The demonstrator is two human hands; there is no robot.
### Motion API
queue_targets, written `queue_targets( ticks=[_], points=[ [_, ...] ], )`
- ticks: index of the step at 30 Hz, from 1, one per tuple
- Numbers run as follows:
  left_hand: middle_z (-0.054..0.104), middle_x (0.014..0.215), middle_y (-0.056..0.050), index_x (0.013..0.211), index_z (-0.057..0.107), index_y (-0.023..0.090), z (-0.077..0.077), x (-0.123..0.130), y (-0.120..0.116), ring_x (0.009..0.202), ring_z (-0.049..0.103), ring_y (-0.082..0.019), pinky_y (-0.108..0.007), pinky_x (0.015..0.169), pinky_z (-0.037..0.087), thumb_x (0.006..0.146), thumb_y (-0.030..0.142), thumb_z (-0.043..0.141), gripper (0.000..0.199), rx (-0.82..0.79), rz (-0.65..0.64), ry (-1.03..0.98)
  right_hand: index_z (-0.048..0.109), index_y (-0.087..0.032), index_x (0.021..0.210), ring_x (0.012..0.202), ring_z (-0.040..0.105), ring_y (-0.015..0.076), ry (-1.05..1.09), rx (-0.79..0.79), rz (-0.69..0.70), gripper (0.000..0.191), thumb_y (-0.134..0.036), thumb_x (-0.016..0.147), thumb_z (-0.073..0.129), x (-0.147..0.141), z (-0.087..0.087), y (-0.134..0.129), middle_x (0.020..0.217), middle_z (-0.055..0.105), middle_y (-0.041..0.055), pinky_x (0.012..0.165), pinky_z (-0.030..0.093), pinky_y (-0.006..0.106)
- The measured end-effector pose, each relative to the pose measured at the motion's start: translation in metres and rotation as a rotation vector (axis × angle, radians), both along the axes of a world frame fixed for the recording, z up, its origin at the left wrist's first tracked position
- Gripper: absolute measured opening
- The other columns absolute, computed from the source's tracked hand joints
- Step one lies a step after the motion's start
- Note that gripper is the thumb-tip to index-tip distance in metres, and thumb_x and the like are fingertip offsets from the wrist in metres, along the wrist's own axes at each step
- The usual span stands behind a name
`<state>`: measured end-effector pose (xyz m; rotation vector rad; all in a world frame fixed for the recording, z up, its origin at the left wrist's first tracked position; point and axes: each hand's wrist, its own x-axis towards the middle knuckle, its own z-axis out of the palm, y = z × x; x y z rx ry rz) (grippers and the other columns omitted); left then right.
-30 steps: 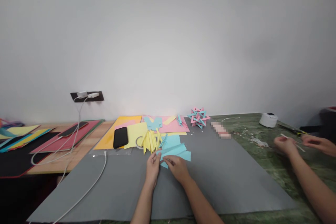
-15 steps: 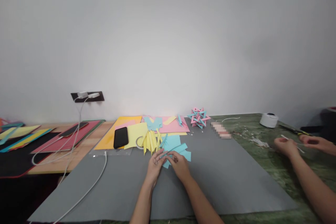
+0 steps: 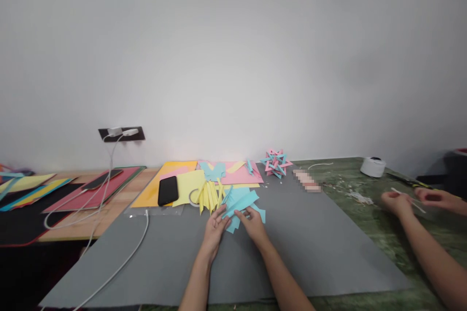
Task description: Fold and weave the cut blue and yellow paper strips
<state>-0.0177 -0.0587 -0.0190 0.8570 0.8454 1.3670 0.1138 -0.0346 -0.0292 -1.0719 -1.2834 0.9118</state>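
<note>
My left hand pinches the left end of a light blue paper strip over the grey mat. Fingers of my right hand are closed on the strip's lower edge. More light blue paper lies beneath and to the right. Just beyond my left hand is a bunch of folded yellow strips, with folded blue pieces beside it. A pink and blue paper star model stands farther back, near the wall.
A black phone rests on yellow and orange sheets. A white cable crosses the grey mat. At right, another person's hands hold a thin white piece near a white roll.
The blue strip between my hands has turned its flat face more into view. My right hand has shifted slightly right and down. The other person's hands moved slightly.
</note>
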Motion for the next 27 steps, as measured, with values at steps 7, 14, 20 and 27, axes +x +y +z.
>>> queue_targets(
  ticks=[7,14,20,27],
  points=[
    [0.058,0.103,-0.011,0.107,0.049,0.018,0.0073,0.0013,-0.0053,0.096,0.052,-0.020,-0.031,0.087,0.035,0.060,0.023,0.064,0.049,-0.016,-0.092,-0.021,0.060,-0.012,0.064,0.053,0.048,0.0120,0.211,-0.081,0.060,0.032,-0.043,0.057,0.059,-0.0002,-0.0002,0.0008,0.060,0.059,0.0033,0.052,0.037,0.022],
    [0.064,0.089,-0.011,0.110,0.047,0.014,0.0069,0.0025,-0.0054,0.089,0.056,-0.020,-0.033,0.085,0.037,0.060,0.025,0.063,0.053,0.017,-0.080,0.033,0.056,-0.013,0.052,0.045,0.042,0.0087,0.198,-0.112,-0.008,0.030,-0.043,0.057,0.059,-0.0007,-0.0016,-0.0004,0.046,0.051,-0.0016,0.045,0.032,0.019],
    [0.065,0.085,-0.011,0.106,0.049,0.012,0.0056,0.0064,-0.0042,0.083,0.058,-0.022,-0.034,0.078,0.042,0.054,0.026,0.067,0.057,0.009,-0.031,0.124,0.053,-0.014,0.044,0.042,0.040,0.0083,0.142,-0.077,-0.046,0.035,-0.047,0.054,0.058,-0.0015,-0.0006,-0.0002,0.041,0.047,-0.0029,0.043,0.031,0.019],
    [0.067,0.080,-0.010,0.088,0.059,0.011,0.0026,0.0085,-0.0018,0.079,0.060,-0.022,-0.032,0.074,0.045,0.051,0.025,0.068,0.040,-0.050,0.022,0.134,0.055,-0.014,0.047,0.042,0.041,0.0084,0.139,-0.074,-0.022,0.033,-0.045,0.055,0.059,-0.0017,0.0021,-0.0034,0.041,0.048,-0.0026,0.043,0.031,0.020]
  ],
)
